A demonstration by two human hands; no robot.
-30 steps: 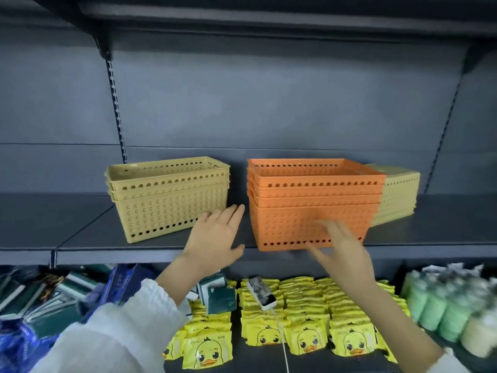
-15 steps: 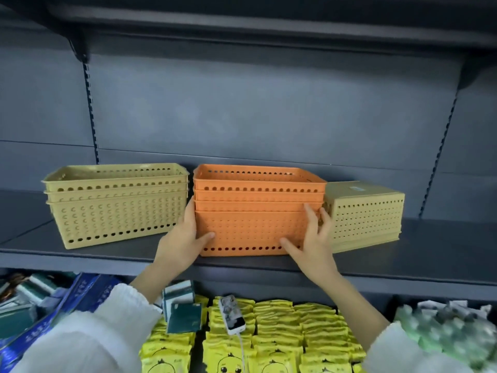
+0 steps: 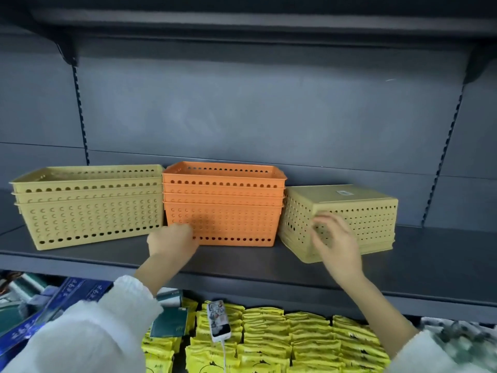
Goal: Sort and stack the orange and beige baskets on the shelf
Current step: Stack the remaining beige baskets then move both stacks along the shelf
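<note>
Here's the grey shelf (image 3: 430,265), three piles in a row. On the left, a beige stack (image 3: 88,216) of nested baskets, mouths up. In the middle, the orange stack (image 3: 228,211), four nested and upright, its rim right against the beige rim beside it. On the right, the upturned beige stack (image 3: 363,211), bottoms up and angled a little, a small label (image 3: 344,193) on top, its near corner just beside the orange pile.

The left hand (image 3: 172,242) is low in front of the orange stack's bottom left corner, knuckles toward us, fingers tucked out of sight. With the blur I cannot tell whether that grip is clamped on anything. The right hand (image 3: 337,246) is up against the front corner of the upturned beige stack, fingers bent and spread. It is blurred too, so I cannot tell if that grip has closed on the plastic.

On the level below lie yellow packets (image 3: 309,337) and a white device (image 3: 218,320) with a cable.
</note>
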